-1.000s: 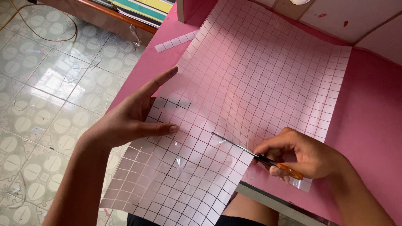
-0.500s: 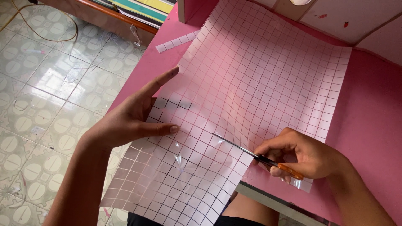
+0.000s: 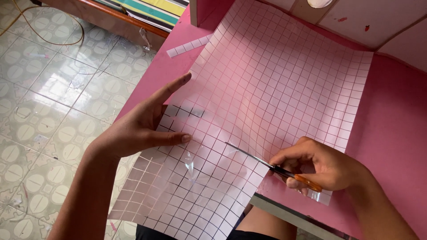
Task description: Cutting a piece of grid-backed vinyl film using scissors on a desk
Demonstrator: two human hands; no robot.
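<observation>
- Left hand at the near left edge of a clear gridded sheet, thumb pressed flat on top and the fingers spread along the edge, index finger stretched up towards the far side; sheet pinched between thumb and fingers, though the underside of the grip hidden
- Right hand closed round orange-handled scissors, thumb and fingers through or over the loops, loops mostly covered
- Scissor blades lying low across the sheet, pointing left, tip near the middle of the near half; whether the blades parted or closed, impossible to tell
- Sheet spread over a pink table, transparent with a white square grid, its near left corner hanging past the table edge above the floor
- Slight buckle and glare in the sheet just below the left thumb
- Narrow gridded strip lying apart on the table, beyond the sheet's far left edge
- Patterned tiled floor on the left, a thin cable looped on it
- Striped stack on a wooden ledge at the top
</observation>
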